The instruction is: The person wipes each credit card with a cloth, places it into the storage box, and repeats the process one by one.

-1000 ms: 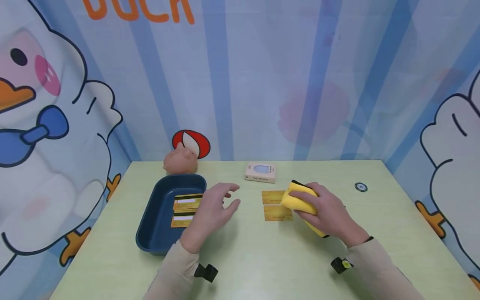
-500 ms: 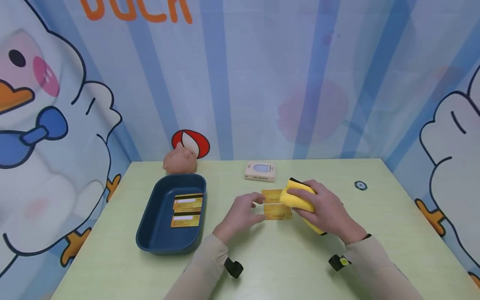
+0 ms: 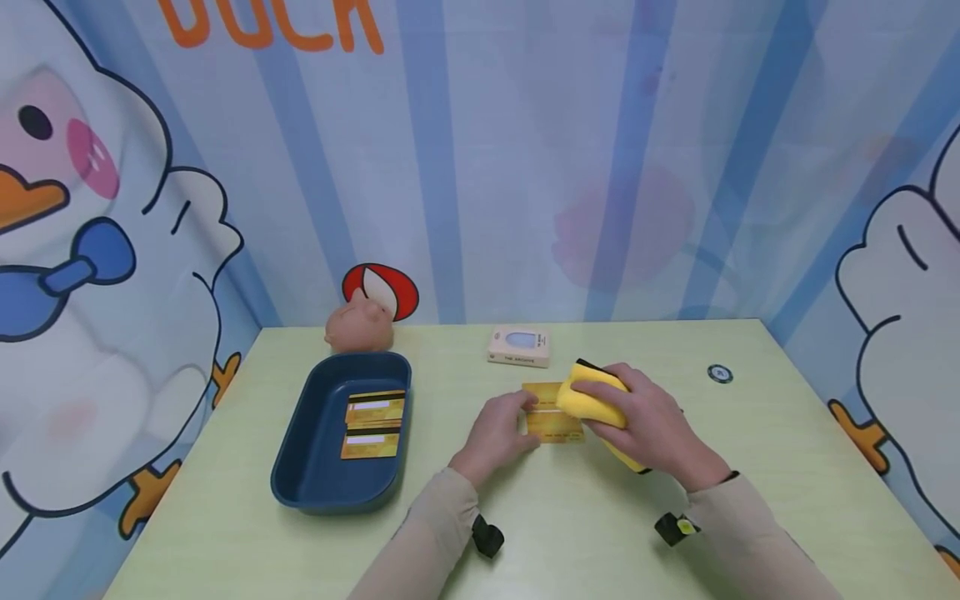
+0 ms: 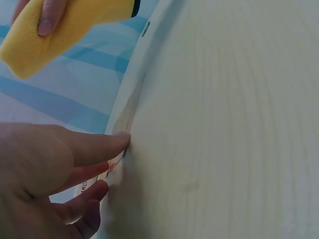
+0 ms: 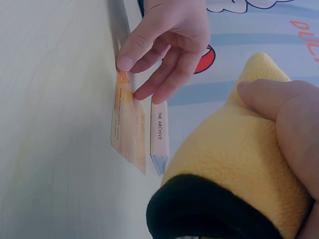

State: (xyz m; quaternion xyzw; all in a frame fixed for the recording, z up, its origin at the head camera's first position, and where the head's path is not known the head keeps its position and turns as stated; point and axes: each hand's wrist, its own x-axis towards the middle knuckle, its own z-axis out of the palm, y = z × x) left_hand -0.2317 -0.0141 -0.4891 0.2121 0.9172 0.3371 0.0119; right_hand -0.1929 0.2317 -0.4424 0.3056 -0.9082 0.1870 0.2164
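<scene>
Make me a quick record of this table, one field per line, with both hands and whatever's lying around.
Left hand: thumb and fingertips at the left ends of two gold cards
Right hand: grips a yellow cloth with black edging
Blue tray: holds two cards with dark stripes
Behind tray: pig figure
Beyond gold cards: small box marked THE ARCHIVE
Far right: round chip

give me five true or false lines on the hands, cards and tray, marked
1. The right hand holds a yellow cloth. True.
2. The blue tray is left of the small box. True.
3. The blue tray holds four cards. False: it holds two gold cards.
4. The left hand is at two more cards on the table. True.
5. The small box lies inside the blue tray. False: it lies on the table.
</scene>
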